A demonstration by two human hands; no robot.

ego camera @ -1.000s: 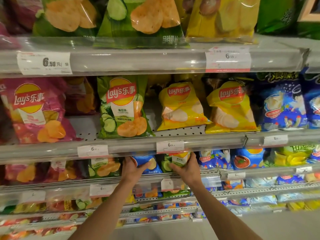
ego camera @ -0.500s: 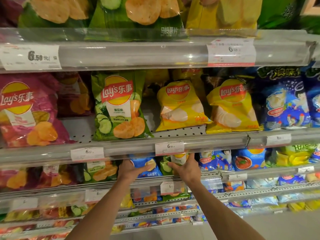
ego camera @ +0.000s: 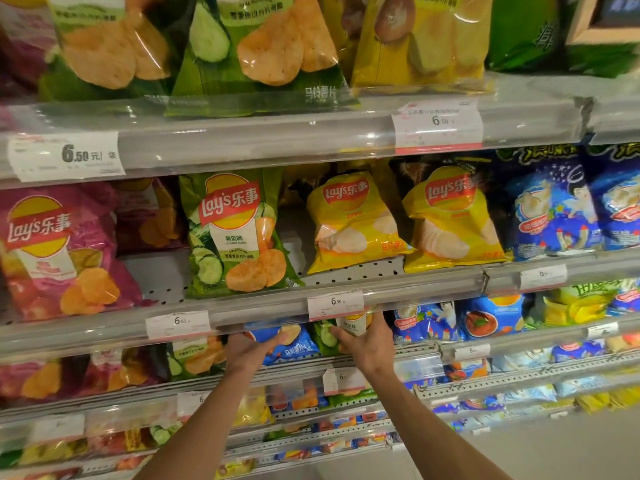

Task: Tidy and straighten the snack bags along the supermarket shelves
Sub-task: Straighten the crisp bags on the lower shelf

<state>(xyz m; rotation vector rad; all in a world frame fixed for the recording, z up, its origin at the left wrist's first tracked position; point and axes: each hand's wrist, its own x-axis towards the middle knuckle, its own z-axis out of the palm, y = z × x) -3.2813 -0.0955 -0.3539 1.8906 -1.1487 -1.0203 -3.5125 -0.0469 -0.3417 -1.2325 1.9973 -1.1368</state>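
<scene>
Hands (ego camera: 247, 349) (ego camera: 367, 344) grip blue bag (ego camera: 291, 344) and green bag (ego camera: 327, 336) (both glossy).

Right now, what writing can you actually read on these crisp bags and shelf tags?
"Lay's 乐事": green cucumber crisp bag, pink crisp bag, two yellow crisp bags.
"黄瓜味": same green bag.
"6.50 元/袋": white price tag, upper left.
"6.50": white tags on the rails.
"马铃薯片": large green top-shelf bag.
Smaller print: blurred.
</scene>
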